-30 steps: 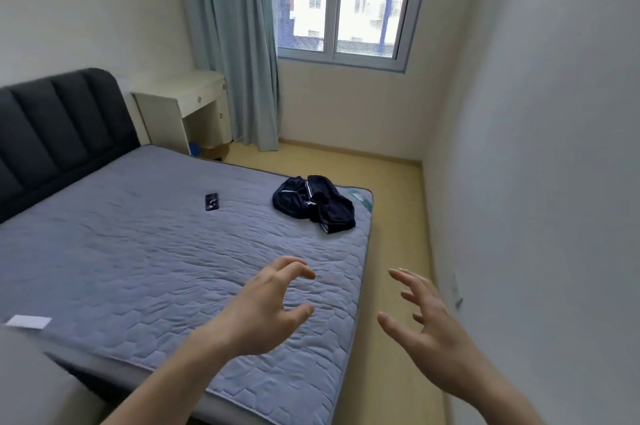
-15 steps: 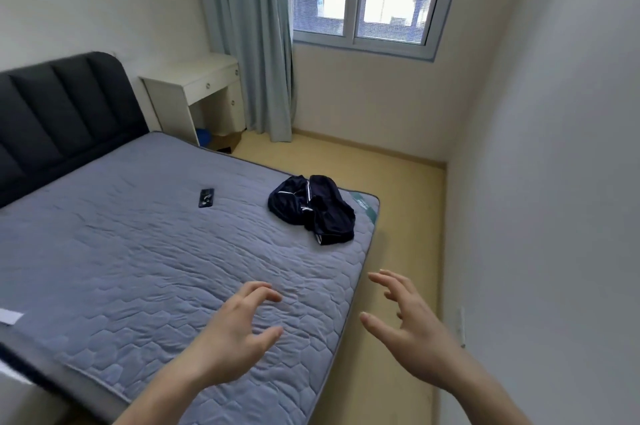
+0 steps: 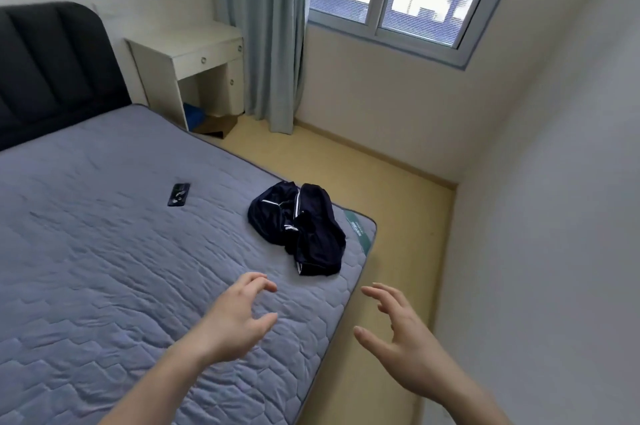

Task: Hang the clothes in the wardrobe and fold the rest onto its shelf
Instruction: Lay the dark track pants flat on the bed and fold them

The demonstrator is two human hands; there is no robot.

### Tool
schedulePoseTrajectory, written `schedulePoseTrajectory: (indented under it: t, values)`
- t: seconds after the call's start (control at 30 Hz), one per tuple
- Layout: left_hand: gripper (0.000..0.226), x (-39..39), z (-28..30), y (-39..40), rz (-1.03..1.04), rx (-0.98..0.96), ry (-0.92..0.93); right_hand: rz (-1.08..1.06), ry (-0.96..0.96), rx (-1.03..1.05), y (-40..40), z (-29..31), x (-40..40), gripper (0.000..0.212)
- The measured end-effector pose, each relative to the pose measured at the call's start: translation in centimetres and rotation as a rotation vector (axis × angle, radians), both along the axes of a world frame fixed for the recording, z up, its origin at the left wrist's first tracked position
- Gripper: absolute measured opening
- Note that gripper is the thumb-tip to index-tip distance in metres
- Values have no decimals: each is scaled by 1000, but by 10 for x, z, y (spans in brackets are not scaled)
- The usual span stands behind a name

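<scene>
A phone is seen lying on the bed. The left hand is held above the mattress, fingers loosely curled, grasping nothing. Dark clothes with white stripes are heaped near the bed's corner, beside a green label whose writing cannot be read. The right hand is spread, released, over the floor.

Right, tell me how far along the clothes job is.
Done: nothing that shows. The wardrobe and its shelf are out of view, so earlier work cannot be judged. In hand: nothing yet. The left hand and right hand are both empty, fingers spread, reaching toward the dark clothes heaped near the corner of the mattress. Left: pick up that heap, then hang or fold it. A phone also lies on the mattress.
</scene>
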State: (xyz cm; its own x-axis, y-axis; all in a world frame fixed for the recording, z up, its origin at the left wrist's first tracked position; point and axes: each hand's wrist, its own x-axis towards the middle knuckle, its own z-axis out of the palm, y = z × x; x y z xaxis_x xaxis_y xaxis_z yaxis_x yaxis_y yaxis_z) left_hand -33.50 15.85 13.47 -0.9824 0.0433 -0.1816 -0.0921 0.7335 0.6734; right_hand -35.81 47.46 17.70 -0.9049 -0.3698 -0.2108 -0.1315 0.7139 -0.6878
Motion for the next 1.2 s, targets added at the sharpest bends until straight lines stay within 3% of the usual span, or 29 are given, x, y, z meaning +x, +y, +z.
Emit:
schedulePoseTrajectory:
  t: [0.3,0.6,0.93,1.2]
  values:
    - [41,-131,-14,-3,67,-40,-22,57,-146,-38,-2,-36,-157,61]
    - [38,-206,-82,-1,456,-19,-137,319,-285,47,-35,-115,-350,53]
    - [37,-238,-213,24,737,94,-509,526,-426,337,-79,-290,-467,54]
    - [39,-256,-358,12,775,102,-614,605,-409,601,-100,-463,-493,67]
